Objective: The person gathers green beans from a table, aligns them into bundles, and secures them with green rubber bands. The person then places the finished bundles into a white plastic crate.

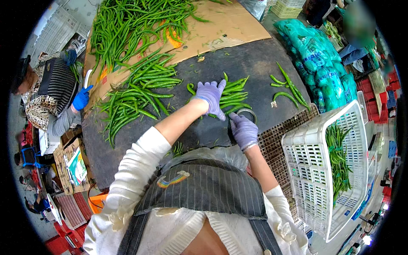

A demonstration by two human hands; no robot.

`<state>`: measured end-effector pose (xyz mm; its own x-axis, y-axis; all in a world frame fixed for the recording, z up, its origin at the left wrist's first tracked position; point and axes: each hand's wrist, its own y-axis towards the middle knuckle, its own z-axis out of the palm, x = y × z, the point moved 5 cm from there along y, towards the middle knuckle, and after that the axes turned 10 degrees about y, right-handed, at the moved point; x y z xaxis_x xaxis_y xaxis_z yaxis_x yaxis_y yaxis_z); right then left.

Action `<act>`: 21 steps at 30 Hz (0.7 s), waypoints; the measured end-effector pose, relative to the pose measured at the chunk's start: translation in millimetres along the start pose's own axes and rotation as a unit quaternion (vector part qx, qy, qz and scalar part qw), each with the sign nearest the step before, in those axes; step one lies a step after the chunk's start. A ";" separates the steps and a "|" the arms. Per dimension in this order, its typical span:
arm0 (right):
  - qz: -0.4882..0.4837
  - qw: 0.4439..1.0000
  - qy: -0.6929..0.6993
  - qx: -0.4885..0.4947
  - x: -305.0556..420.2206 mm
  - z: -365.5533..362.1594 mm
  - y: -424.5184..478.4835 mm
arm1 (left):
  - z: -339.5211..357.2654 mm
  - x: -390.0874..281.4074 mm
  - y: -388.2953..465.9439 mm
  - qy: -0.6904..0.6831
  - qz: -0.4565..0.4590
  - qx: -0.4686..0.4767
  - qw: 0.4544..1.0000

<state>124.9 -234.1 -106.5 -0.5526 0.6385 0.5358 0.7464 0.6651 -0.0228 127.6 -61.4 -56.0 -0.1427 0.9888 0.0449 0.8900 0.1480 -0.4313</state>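
Observation:
My left hand (209,96), in a thin purple glove, lies flat with spread fingers over a small bunch of long green chili peppers (234,95) on the dark tabletop (204,134). My right hand (244,130), gloved alike, is at the near end of that bunch, its fingers bent at a ring-shaped roll of tape (248,114). Whether it grips the roll cannot be made out. Left of my left hand are loosely aligned piles of green peppers (127,108). A larger heap (127,28) covers the cardboard sheet (223,19). Several loose peppers (291,86) lie to the right.
A white plastic crate (307,169) holding bundled peppers (338,159) stands at the right, beside brown perforated crates (274,140). Green mesh sacks (318,63) are behind it. At the left, a person in a striped apron (54,86) has a blue-gloved hand (82,98) near the table's edge.

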 end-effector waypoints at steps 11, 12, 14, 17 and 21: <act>0.073 0.958 0.150 -0.234 -46.5 -61.1 39.6 | 25.6 7.3 10.2 0.021 0.001 -0.082 0.996; 0.070 0.957 0.154 -0.235 -57.7 -65.8 54.9 | 19.3 3.9 7.0 0.027 0.000 -0.085 0.996; 0.063 0.955 0.193 -0.216 -73.5 -72.4 83.9 | 9.2 -2.2 3.6 0.079 0.001 -0.079 0.994; 0.090 0.976 0.195 -0.046 -75.0 -61.6 115.2 | 10.9 -7.7 6.7 0.112 -0.010 -0.087 0.990; 0.114 0.990 0.073 0.051 -31.8 -53.4 116.5 | 22.3 -2.8 20.7 0.063 -0.022 -0.065 0.996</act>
<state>249.3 -197.6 -81.1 -0.3096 0.7189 0.6224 0.8000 0.5507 -0.2382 136.8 -61.6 -85.2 -0.1358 0.9748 0.1768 0.9337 0.1856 -0.3061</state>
